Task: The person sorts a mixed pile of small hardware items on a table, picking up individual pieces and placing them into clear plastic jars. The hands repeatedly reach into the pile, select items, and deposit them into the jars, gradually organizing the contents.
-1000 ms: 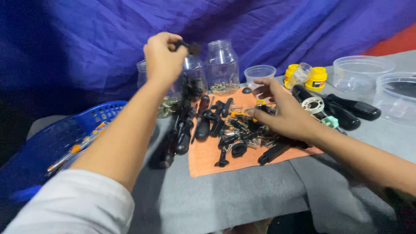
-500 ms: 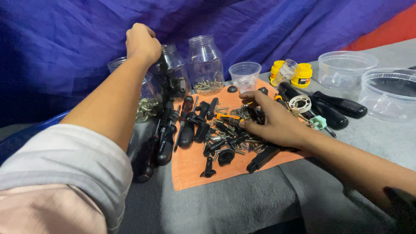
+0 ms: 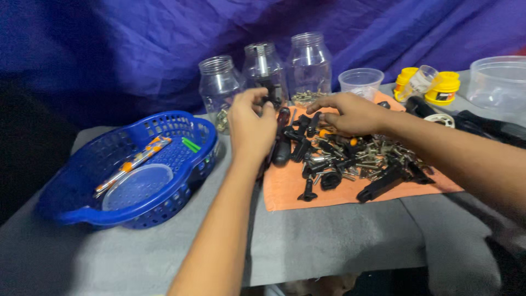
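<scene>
At the bottom of the frame, a grey table cover (image 3: 339, 241) is seen, and both forearms come over it from the lower edge. In the left part, a blue plastic basket (image 3: 181, 186) is placed; a clear round lid (image 3: 137, 186), striped pens (image 3: 134, 161) and a green stick (image 3: 190, 144) lie in it. In the middle right, an orange cloth (image 3: 285, 194) is spread, and a heap of black tool parts and metal screws (image 3: 356, 161) lies on it. The left hand (image 3: 249, 123) is closed around a small dark part (image 3: 269, 101) at the upper left edge of the heap. The right hand (image 3: 350, 112) is held over the heap with bent fingers; if something is gripped cannot be told. Behind, three glass jars (image 3: 263, 68), a clear cup (image 3: 360, 82) and yellow caps (image 3: 444, 87) are standing before a blue curtain (image 3: 137, 44).
</scene>
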